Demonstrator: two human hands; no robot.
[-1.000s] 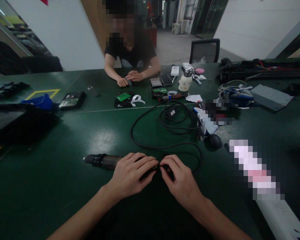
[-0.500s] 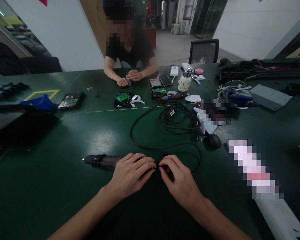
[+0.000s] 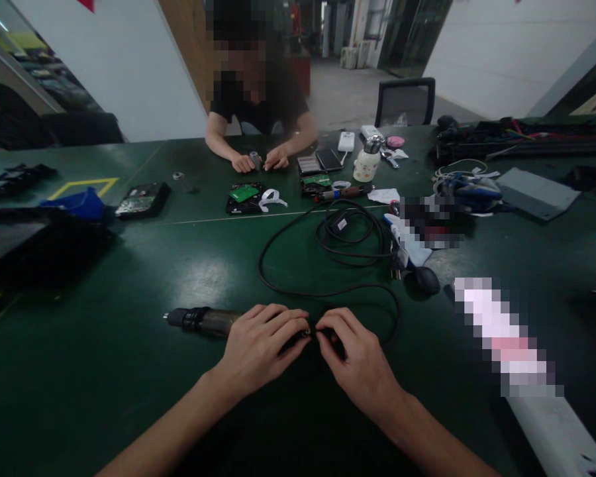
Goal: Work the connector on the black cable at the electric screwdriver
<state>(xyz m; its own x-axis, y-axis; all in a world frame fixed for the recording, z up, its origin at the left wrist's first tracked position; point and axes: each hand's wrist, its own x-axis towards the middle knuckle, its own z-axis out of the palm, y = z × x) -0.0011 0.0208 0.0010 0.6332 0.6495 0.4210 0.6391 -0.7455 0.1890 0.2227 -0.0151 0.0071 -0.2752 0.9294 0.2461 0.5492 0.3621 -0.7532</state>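
Observation:
My left hand (image 3: 265, 341) is closed round the rear of a dark electric screwdriver (image 3: 216, 322), which lies along the table with its bit end pointing left. At the tool's rear end, a small metal connector shows by my left fingertips. Just right of it, my right hand (image 3: 355, 351) pinches the end of a black power cable (image 3: 347, 287); the plug itself is mostly hidden by the fingers. A small gap separates the two sets of fingertips. The cable runs from my right hand in a loop to a coil farther up the table.
A co-worker (image 3: 258, 109) sits opposite, hands near a small grey cylinder (image 3: 255, 159). Between us lie a hard drive with a green board (image 3: 245, 193), another drive (image 3: 143, 200) and a white bottle (image 3: 367, 162). A long pale box (image 3: 559, 424) lies at right.
The metal connector end in my left hand has turned slightly; my hands otherwise stay in place. Across the table, the co-worker's hands have moved apart, showing more of the grey cylinder.

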